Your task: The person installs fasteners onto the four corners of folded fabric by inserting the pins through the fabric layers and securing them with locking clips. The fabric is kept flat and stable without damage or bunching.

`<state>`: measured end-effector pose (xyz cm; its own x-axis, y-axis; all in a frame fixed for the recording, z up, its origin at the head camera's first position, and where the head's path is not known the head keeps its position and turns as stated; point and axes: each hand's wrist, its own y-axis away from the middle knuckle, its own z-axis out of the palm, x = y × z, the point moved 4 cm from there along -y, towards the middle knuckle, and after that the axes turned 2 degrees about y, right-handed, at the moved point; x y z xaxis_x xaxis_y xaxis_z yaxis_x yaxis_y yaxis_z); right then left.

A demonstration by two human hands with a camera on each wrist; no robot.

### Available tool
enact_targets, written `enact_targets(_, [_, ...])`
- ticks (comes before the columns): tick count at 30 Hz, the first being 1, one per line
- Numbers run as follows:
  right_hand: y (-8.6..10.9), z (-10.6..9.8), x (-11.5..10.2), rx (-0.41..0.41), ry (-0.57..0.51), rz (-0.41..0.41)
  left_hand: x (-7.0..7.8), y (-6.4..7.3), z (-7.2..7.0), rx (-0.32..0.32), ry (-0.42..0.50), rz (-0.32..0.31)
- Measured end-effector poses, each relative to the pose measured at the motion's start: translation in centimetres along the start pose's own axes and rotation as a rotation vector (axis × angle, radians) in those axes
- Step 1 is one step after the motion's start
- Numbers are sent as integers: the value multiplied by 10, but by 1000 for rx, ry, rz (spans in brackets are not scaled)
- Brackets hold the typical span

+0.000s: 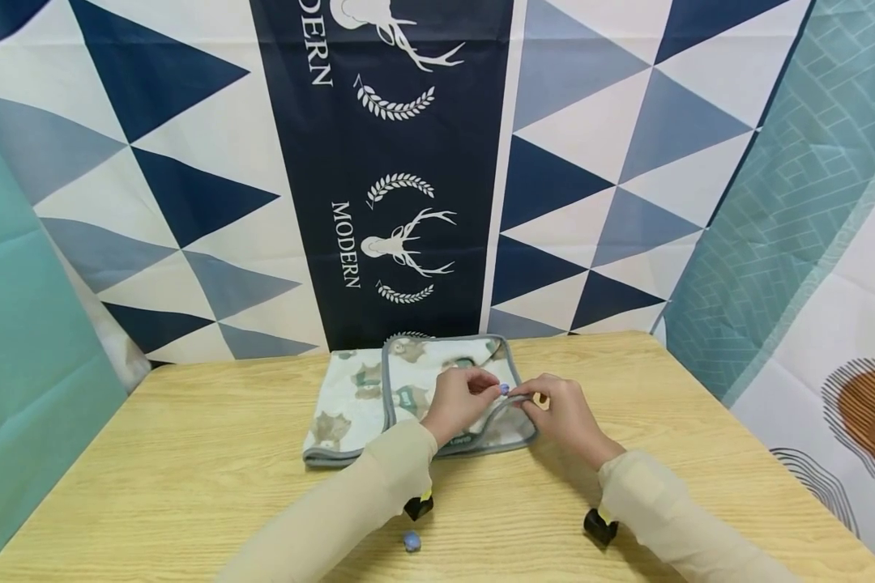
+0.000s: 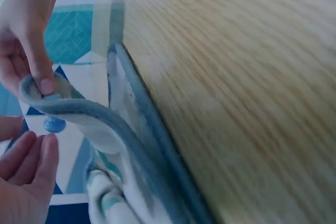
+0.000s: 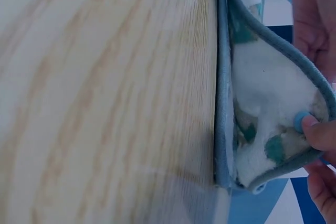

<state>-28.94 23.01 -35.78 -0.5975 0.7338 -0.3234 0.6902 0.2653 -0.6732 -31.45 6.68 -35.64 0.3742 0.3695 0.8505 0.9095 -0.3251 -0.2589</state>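
A folded bear-print blanket (image 1: pixel 357 397) with grey edging lies on the table. My right hand (image 1: pixel 565 413) pinches its lifted right corner, the thumb lying over a small blue rounded piece (image 3: pixel 300 121) at the cloth. Just left of that corner, my left hand (image 1: pixel 463 401) holds another blue piece (image 2: pixel 54 124) at its fingertips, close to the edging. In the right wrist view, the left hand (image 3: pixel 315 30) appears beyond the blanket edge (image 3: pixel 283 45). How the two blue pieces sit relative to each other through the cloth is partly hidden.
Another small blue piece (image 1: pixel 411 541) lies on the wooden table (image 1: pixel 211 461) near the front, below the left forearm. Patterned cloth (image 1: pixel 576 162) hangs behind the table, with a teal sheet (image 1: pixel 36 364) at the left and more cloth at the right.
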Motion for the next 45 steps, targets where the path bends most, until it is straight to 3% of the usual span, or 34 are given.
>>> enact_targets(4, [-1, -2, 1, -15, 17, 24, 9, 4, 2, -88, -39, 84])
enact_targets(8, [-3, -4, 2, -27, 31, 43, 10, 5, -1, -129, -118, 110])
enact_targets(14, [-1, -10, 6, -34, 56, 100, 1, -3, -17, -39, -147, 98])
enact_targets(16, [1, -11, 8, -36, 67, 109, -6, -4, -18, -47, -132, 68])
enact_targets(18, [3, -13, 10, -30, 77, 105, -12, -3, -14, -93, -137, 61])
enact_targets(20, [4, -14, 12, -26, 80, 95, -15, 1, -5, -178, -158, 71])
enact_targets(22, [6, -14, 13, -19, 83, 81, -14, 6, 6, -266, -200, 113])
enact_targets(27, [8, -16, 13, -17, 87, 69, 3, 11, 31, -406, -475, 300])
enact_targets(30, [8, -18, 12, -16, 88, 75, 11, 10, 42, -436, -669, 386])
enact_targets(33, [8, -20, 12, -12, 91, 73, 15, 8, 48, -450, -774, 425])
enact_targets(35, [8, -20, 12, -6, 88, 70, 16, 7, 50, -450, -780, 432])
enact_targets(39, [9, -24, 12, 7, 68, 67, 17, 7, 48, -426, -695, 430])
enact_targets(42, [9, -26, 12, -11, 45, 70, 17, 5, 39, -381, -607, 393])
enact_targets(45, [8, -29, 13, -33, 39, 80, 16, -2, 24, -316, -492, 300])
